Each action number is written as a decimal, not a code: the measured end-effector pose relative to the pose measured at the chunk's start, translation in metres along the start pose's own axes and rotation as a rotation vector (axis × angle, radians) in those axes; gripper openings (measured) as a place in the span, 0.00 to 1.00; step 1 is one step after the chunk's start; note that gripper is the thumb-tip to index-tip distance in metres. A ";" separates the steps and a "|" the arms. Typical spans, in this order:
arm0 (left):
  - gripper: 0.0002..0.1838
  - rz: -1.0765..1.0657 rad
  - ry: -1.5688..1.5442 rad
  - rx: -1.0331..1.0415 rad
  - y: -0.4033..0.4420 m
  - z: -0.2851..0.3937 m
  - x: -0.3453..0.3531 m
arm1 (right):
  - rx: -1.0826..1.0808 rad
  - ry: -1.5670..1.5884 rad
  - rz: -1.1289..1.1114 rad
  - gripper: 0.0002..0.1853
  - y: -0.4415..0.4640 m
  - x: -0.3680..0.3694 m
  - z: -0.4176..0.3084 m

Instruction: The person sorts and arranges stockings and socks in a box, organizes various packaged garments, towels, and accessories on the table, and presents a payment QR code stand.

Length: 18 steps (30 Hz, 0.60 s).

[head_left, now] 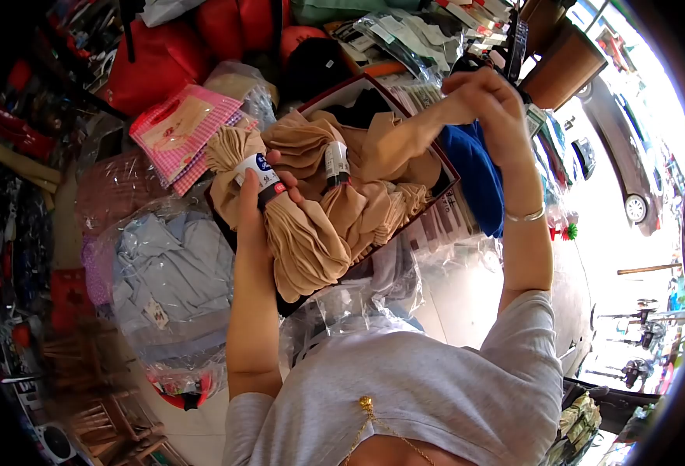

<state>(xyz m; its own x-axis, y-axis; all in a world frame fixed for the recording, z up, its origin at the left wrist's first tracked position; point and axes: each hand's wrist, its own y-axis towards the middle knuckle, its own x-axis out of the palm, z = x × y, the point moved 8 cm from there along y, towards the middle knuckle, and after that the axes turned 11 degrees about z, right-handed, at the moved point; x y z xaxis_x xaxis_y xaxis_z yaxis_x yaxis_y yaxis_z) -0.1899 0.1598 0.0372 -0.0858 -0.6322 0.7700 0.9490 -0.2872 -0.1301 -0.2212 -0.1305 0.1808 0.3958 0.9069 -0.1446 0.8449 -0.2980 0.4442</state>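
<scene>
Past our grey shirt [420, 388], our left hand [254, 211] gripped a stocking bundle [305, 245]; our right hand [491, 109] pinched a tan stocking [412, 138], seemingly stretching it. The next move called for gentle slack.

Red-rimmed box [455, 178], tan fabric bundles [363, 208] lying inside, black cloth [362, 109] at the far end

No text can be read (the paper band [261, 176] included).

Left hand [250, 204]: I see it gripping, thumb toward me, forearm [254, 326] reaching forward.
Right hand [501, 116]: raised higher, fingers [476, 79] curled inward.
</scene>
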 end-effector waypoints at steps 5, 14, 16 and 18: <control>0.25 -0.002 -0.007 0.000 -0.001 0.002 0.000 | -0.043 0.458 0.042 0.05 0.008 -0.019 -0.028; 0.24 -0.029 -0.020 0.015 0.000 0.001 -0.001 | -0.119 -0.948 -0.212 0.14 -0.013 0.048 0.042; 0.24 -0.053 -0.022 0.007 0.001 0.001 -0.002 | -0.157 -1.046 -0.266 0.15 -0.016 0.058 0.060; 0.24 -0.039 -0.031 0.012 -0.001 0.001 -0.001 | -0.271 -0.913 -0.235 0.14 -0.011 0.066 0.052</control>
<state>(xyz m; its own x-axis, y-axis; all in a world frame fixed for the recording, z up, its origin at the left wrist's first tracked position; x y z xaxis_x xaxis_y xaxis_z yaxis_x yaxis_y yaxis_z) -0.1906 0.1613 0.0374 -0.1136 -0.5977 0.7937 0.9486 -0.3026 -0.0921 -0.1858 -0.0830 0.1205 0.4510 0.3212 -0.8327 0.8716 0.0425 0.4884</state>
